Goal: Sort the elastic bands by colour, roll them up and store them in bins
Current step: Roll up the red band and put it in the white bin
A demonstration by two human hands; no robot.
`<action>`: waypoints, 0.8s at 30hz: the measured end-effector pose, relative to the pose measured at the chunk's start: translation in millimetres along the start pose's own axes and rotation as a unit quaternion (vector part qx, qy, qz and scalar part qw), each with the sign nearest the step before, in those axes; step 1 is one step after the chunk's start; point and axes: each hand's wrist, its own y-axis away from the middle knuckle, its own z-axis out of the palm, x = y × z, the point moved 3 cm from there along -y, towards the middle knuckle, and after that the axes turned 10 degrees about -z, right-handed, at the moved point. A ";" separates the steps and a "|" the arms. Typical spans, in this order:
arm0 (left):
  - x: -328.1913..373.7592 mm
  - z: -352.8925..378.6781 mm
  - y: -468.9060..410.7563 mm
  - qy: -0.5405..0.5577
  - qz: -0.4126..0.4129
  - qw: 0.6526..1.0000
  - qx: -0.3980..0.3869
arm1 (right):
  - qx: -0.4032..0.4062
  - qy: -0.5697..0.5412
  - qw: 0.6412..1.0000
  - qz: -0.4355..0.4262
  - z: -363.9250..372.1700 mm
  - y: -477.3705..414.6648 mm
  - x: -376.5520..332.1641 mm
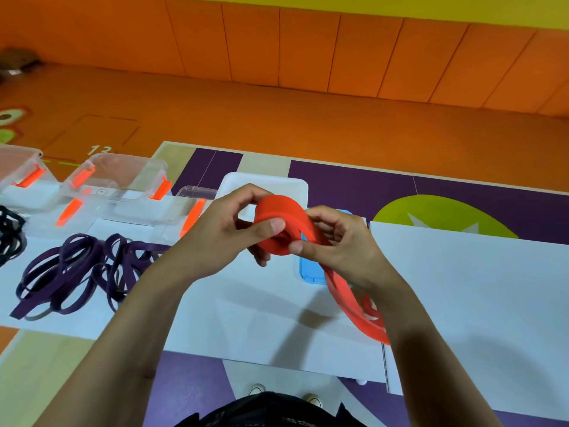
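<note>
L grip (228,232), R grip (338,245): pinching.

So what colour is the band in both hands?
The band is red-orange, shown best in the head view.

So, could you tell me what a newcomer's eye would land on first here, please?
Most striking is the red elastic band, half rolled into a coil and held between the left hand and right hand above the white table. Left of it lies a tangle of purple elastic bands, with clear bins behind.
</note>
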 end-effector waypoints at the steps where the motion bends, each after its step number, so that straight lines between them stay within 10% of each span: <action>1: -0.5 2.8 0.8 0.025 0.000 1.000 -0.003 | 0.004 -0.022 1.000 -0.002 -0.2 1.0 1.0; 9: -12.4 20.2 4.4 0.145 -0.020 0.988 -0.039 | 0.039 -0.076 0.996 0.009 -3.4 5.2 9.8; 16: -1.1 -1.5 4.0 -0.184 -0.036 0.982 0.008 | -0.043 0.087 0.995 0.032 -6.5 5.2 1.4; 24: 3.5 2.0 2.6 -0.158 -0.028 0.987 -0.011 | 0.000 0.090 0.996 0.010 -9.9 5.3 -3.1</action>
